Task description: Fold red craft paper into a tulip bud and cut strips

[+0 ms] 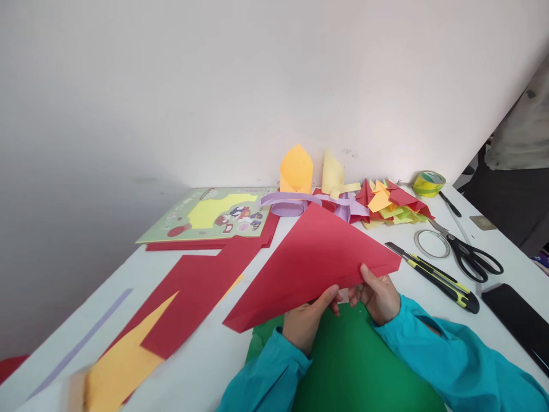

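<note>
A folded sheet of red paper (313, 257) is held up over the table's front edge, its peak pointing away from me. My left hand (306, 323) pinches its lower edge near the middle, thumb on the near face. Farther right along the same edge, my right hand (377, 294) grips it between thumb and fingers. A narrow folded strip runs along that lower edge. The fingers behind the paper are partly hidden.
Red sheets (193, 297) and orange paper (128, 363) lie left, below a green paper pad (218, 214). Folded paper pieces (392, 200) sit against the wall. On the right are a utility knife (437, 277), scissors (467, 252), tape rolls (429, 183) and a black phone (518, 320).
</note>
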A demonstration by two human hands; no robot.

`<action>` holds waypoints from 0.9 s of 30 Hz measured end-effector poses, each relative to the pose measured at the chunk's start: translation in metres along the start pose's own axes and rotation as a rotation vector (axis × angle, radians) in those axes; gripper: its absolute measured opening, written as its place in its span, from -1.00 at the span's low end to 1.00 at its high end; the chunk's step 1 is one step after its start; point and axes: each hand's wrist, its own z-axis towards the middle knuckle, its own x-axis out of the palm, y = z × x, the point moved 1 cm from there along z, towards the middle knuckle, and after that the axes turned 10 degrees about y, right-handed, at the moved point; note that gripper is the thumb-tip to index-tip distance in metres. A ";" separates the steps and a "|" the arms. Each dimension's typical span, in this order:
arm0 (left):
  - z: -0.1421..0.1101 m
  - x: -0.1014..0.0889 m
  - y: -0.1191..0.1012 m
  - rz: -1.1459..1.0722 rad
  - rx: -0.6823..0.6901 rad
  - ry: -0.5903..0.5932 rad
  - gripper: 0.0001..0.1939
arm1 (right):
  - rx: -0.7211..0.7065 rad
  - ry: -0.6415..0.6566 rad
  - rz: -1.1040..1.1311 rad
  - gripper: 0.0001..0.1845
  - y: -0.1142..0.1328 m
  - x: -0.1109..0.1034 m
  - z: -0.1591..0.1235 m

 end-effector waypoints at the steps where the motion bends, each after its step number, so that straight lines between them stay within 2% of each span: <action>1: 0.001 -0.001 0.003 -0.011 -0.015 -0.026 -0.67 | -0.006 0.002 -0.022 -0.61 0.001 0.000 0.000; 7: 0.003 -0.004 0.006 -0.050 -0.036 -0.049 -0.68 | -0.047 -0.052 -0.111 -0.70 0.003 0.002 -0.002; 10: 0.001 -0.003 0.003 -0.046 -0.005 -0.040 -0.70 | -0.017 -0.059 -0.081 -0.66 0.005 0.003 -0.002; 13: -0.001 -0.002 0.001 0.070 0.033 -0.043 -0.65 | 0.018 -0.091 -0.020 -0.57 0.006 0.003 -0.001; 17: 0.000 -0.004 0.001 0.100 0.042 -0.038 -0.66 | 0.004 -0.107 0.022 -0.54 0.005 0.002 0.002; 23: 0.004 -0.009 0.007 0.007 0.008 -0.079 -0.68 | -0.050 -0.122 -0.065 -0.70 0.007 -0.001 0.003; 27: 0.004 -0.009 0.007 0.005 0.011 -0.079 -0.68 | -0.049 -0.131 -0.088 -0.69 0.009 -0.002 0.003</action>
